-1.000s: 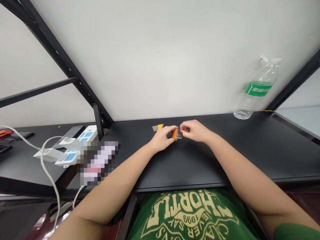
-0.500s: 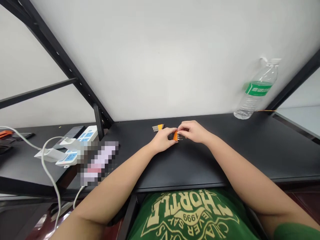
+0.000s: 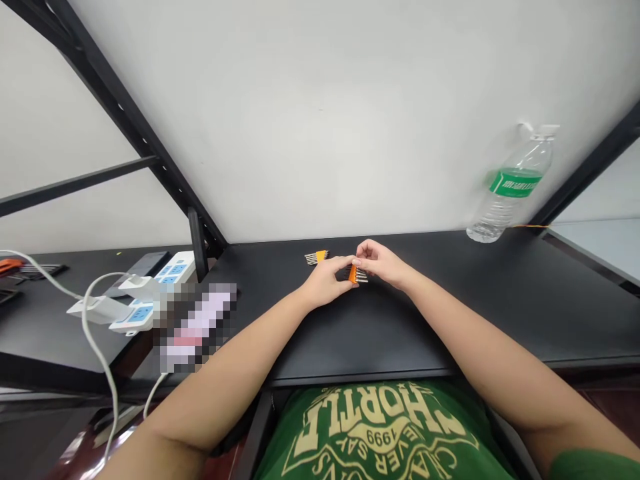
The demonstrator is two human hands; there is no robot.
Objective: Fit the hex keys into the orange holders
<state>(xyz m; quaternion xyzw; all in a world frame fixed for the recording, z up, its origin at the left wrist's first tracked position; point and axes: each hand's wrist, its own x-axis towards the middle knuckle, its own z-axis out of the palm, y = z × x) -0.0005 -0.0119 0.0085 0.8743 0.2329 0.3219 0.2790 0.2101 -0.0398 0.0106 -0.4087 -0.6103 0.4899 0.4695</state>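
Observation:
My left hand [image 3: 327,280] grips an orange bit holder [image 3: 353,274] between thumb and fingers, just above the black table. Several slim metal screwdriver bits stick out of its right side in a row. At the holder's far end, my right hand [image 3: 381,263] has its thumb and forefinger pinched together, touching the end bit or the holder's edge; the fingers hide which. Beyond my left hand lies a second, yellow-orange bit holder [image 3: 321,256], with its bits pointing left.
A clear plastic bottle [image 3: 513,187] with a green label leans at the wall, back right. To the left are a white power strip [image 3: 175,270] with plugs and cables, a blurred-out phone-like object [image 3: 200,327], and a black metal frame [image 3: 197,243]. The black table [image 3: 500,300] meets the white wall.
My right hand has shifted slightly left and closer to the holder's far end. My left hand keeps its hold on the holder. The view has tilted a little.

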